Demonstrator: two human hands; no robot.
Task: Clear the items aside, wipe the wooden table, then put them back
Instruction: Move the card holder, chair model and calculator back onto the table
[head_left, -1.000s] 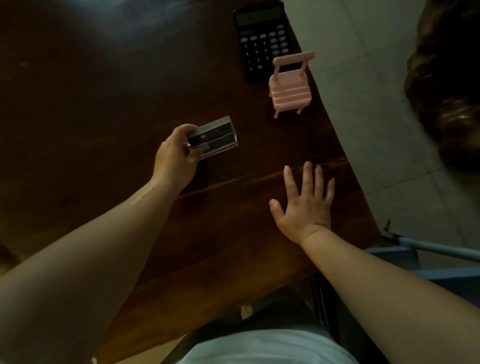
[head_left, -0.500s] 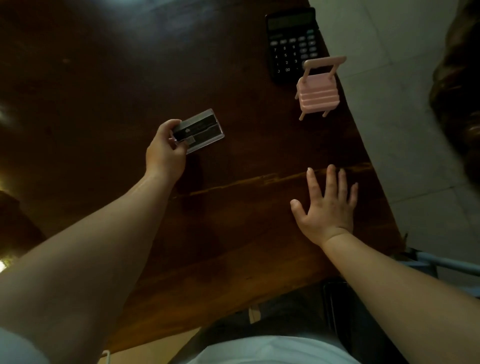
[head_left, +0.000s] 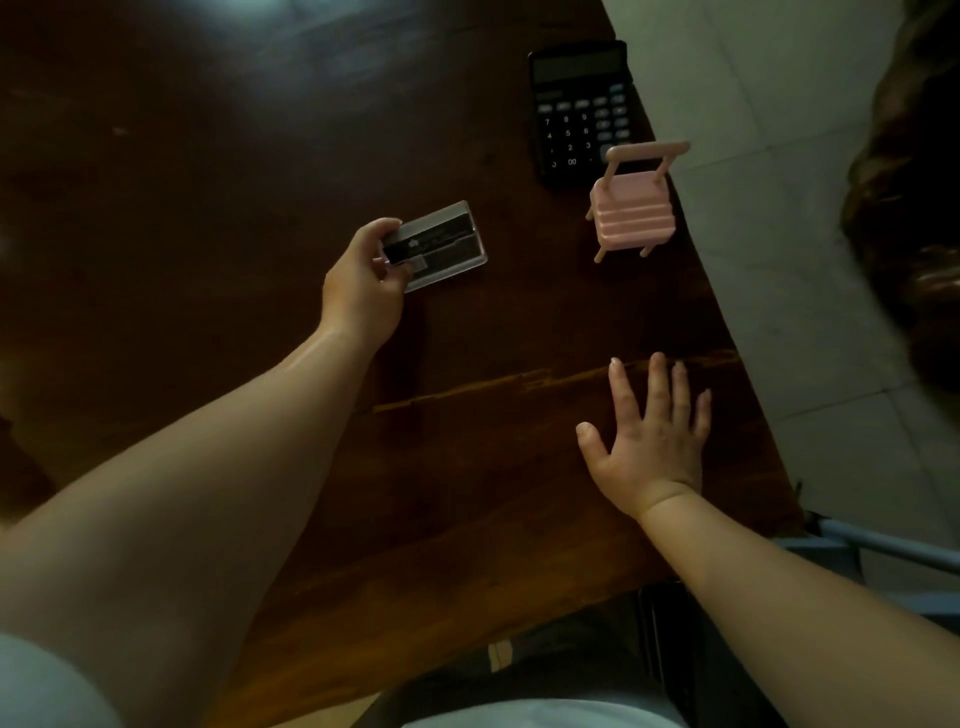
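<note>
My left hand (head_left: 363, 280) grips the left end of a small clear plastic case (head_left: 444, 244) with dark contents, held just above the dark wooden table (head_left: 208, 182). My right hand (head_left: 649, 436) is flat and open, fingers spread, over the table near its right edge, holding nothing. A small pink toy chair (head_left: 631, 210) stands upright at the table's right edge. Behind it lies a black calculator (head_left: 579, 109), flat on the table.
The table's right edge runs diagonally beside a light tiled floor (head_left: 779, 156). A dark brown bulky object (head_left: 914, 218) sits on the floor at far right. A blue-grey chair frame (head_left: 883, 551) shows at lower right.
My left hand with the clear case has shifted slightly right, closer to the pink chair. My right hand has stayed flat in about the same spot.
</note>
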